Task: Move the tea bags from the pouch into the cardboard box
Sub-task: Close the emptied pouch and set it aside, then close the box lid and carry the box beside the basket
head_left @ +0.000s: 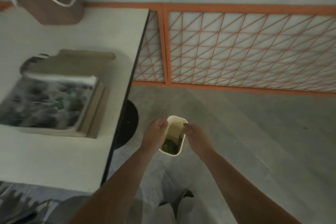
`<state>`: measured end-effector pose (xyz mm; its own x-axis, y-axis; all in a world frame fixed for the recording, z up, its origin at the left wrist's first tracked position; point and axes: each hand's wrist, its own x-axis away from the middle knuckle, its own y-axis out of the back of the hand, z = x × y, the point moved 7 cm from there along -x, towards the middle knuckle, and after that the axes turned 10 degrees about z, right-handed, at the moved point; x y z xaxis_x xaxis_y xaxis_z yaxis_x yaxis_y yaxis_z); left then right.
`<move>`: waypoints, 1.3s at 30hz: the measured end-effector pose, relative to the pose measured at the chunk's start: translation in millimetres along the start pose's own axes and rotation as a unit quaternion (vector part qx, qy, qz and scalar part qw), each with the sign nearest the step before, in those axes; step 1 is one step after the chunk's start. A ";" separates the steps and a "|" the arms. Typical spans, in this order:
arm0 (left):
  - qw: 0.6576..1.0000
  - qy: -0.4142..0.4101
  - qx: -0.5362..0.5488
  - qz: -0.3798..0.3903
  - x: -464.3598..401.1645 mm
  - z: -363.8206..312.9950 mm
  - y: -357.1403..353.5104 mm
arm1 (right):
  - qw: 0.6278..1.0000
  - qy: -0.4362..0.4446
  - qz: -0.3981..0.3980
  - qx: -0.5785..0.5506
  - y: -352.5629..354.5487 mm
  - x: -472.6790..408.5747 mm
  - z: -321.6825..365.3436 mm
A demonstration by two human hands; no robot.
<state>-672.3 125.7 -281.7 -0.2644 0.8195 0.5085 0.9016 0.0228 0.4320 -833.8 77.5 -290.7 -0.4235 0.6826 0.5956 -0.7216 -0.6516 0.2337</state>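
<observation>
Beside the table, both hands hold the pouch open, some bags apparently left; box at nine o'clock.

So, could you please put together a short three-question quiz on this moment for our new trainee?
1. True or false: the white pouch rests on the table.
2. Which hands hold the pouch? A) left only B) right only C) both
3. Fill in: the cardboard box lies on the ____.

Key: 1. False; it is held out past the table edge, above the floor. 2. C; the left hand and right hand grip its opposite sides. 3. Table.
</observation>
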 end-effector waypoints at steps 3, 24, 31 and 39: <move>0.998 -0.026 0.032 -0.044 42.3 -38.9 46.6 | 1.000 0.018 -0.007 -0.017 12.8 37.1 53.1; 0.961 -0.050 0.068 -0.262 101.5 -12.7 337.1 | 0.993 0.114 -0.007 -0.040 -124.6 18.2 262.5; 0.964 0.002 -0.109 -0.244 57.6 22.8 401.1 | 0.990 0.112 -0.063 0.062 -158.1 -23.8 282.0; 0.987 0.011 0.028 -0.161 26.8 42.9 421.2 | 0.993 0.048 -0.091 0.053 -178.5 -51.9 267.0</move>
<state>-284.9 181.8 -118.1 -0.5464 0.7525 0.3677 0.7874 0.3120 0.5316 -536.8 70.0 -158.1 -0.3452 0.8169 0.4621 -0.7312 -0.5428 0.4132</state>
